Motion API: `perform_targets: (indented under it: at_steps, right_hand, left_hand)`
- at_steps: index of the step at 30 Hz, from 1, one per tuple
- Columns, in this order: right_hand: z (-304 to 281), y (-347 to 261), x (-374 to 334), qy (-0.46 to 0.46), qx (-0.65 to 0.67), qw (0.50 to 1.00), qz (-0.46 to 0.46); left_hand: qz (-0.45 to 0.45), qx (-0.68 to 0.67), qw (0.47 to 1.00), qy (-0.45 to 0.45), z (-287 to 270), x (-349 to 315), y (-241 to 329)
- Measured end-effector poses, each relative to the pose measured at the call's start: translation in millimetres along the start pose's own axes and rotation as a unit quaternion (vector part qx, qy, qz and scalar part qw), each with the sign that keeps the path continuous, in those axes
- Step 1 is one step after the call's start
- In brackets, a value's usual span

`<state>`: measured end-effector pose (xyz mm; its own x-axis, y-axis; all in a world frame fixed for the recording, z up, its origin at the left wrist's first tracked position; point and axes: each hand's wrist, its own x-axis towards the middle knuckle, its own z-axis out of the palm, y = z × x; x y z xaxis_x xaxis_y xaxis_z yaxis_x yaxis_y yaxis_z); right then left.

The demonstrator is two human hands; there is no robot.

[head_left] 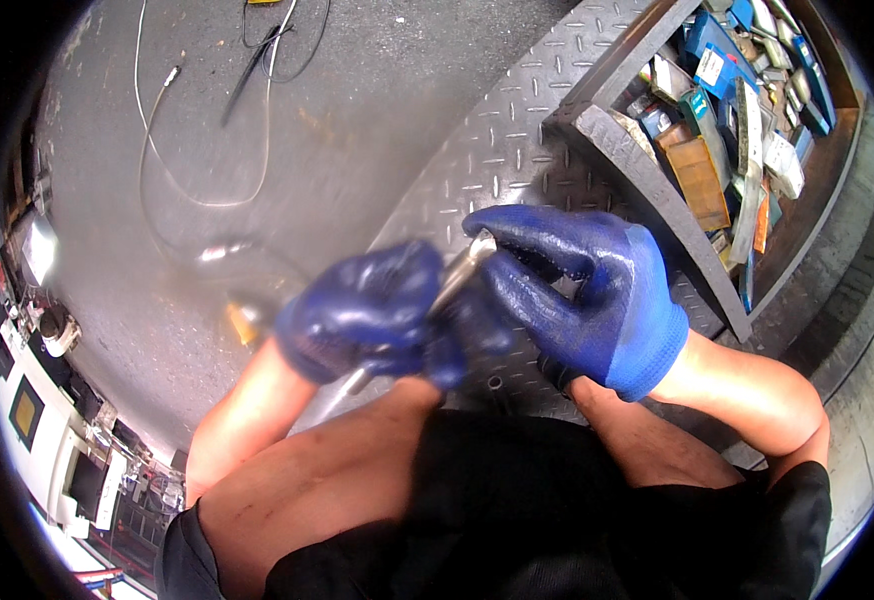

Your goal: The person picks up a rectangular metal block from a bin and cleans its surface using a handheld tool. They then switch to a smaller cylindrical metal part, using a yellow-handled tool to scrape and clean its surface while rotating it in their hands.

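Currently gripping a slender metal rod (470, 263) slantwise, near left to far right, above diamond-plate flooring (492, 130). Wrapping a blurred, blue-gloved left hand (362, 310) around its middle; pinching its pointed far end between thumb and index finger of the blue-gloved right hand (587, 285). Working just left of an open bin (657, 212) heaped with mixed blocks (699, 180), with a looped cable (225, 205) at far left.

"What sort of place is this?"
"A workshop: bare grey floor (377, 90), tread-patterned metal plate (502, 125), thin cables (232, 204) lying loose."
"Anything else?"
"A thick-walled bin (652, 205) heaped with mixed blocks and scraps (699, 185), plus cluttered equipment (87, 478) along the left edge."
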<state>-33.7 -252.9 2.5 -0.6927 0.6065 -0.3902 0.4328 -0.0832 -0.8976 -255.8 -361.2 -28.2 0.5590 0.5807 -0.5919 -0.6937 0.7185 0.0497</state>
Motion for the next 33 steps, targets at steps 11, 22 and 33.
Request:
perform_targets:
  at_steps: [11,22,33]
  right_hand:
    - [5.7,-0.3,3.9,-0.005,0.173,0.979,0.109]
    - [4.8,6.7,3.8,-0.054,0.247,0.96,0.119]
    - [8.5,12.1,1.7,-0.018,0.184,0.983,0.023]
  left_hand:
    - [0.005,0.037,0.999,0.03,-7.3,-2.2,1.6]
    - [-0.022,0.036,0.999,-0.008,-24.3,-1.3,1.2]
    - [0.007,0.145,0.985,0.091,5.9,5.0,4.2]
